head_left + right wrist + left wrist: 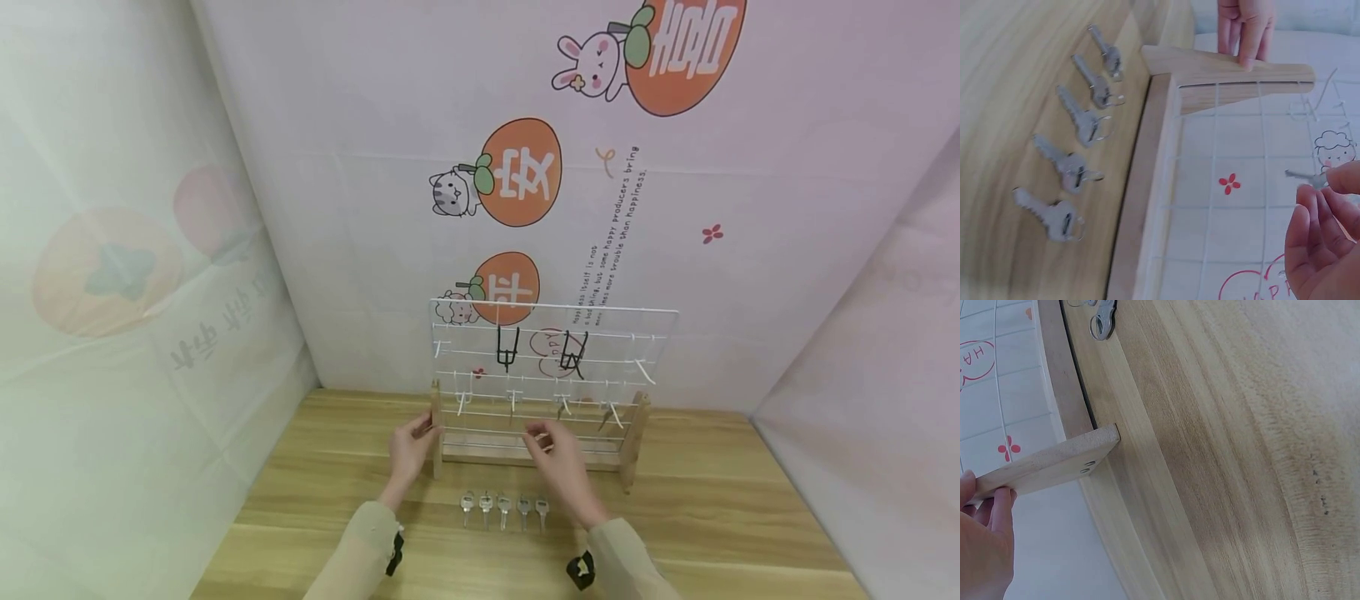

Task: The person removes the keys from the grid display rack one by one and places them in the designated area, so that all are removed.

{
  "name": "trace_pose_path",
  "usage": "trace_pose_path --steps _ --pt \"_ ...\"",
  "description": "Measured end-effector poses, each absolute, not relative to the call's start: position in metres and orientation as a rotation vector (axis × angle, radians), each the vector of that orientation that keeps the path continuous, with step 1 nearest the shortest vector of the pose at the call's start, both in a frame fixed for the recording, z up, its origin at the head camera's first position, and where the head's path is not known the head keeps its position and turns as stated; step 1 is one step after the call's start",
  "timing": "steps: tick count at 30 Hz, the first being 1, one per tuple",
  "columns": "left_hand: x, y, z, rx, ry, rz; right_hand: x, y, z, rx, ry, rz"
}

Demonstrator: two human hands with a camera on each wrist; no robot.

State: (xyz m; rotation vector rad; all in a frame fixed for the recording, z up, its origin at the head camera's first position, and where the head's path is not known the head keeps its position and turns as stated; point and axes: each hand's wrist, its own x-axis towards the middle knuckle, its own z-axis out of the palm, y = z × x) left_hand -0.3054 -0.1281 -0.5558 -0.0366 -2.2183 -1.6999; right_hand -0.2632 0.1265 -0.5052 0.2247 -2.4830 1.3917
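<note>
1. Thumb and fingers of the right hand (pixel 1329 250) are pinching one key (pixel 1300 175) before the white wire rack (pixel 1213 157).
2. Left hand (pixel 988 550), apart from the right, is gripping the rack's wooden side post (pixel 1047 465).
3. Five more keys (pixel 504 504) are lying in a row on the table (pixel 712 467) between the wrists.
4. Two black hooks (pixel 506 360) are hanging above the right hand.

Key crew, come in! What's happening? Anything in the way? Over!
Left hand grips wooden post. Right hand pinches key near wire rack. Five keys lined up on table. No blockage seen.
</note>
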Motion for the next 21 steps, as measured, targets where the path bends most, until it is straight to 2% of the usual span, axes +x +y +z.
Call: trace_pose_path --steps 21 --pt "-0.306 -0.129 -0.558 -0.040 -2.219 -1.663 -0.285 0.106 -0.497 0.178 -2.312 1.455"
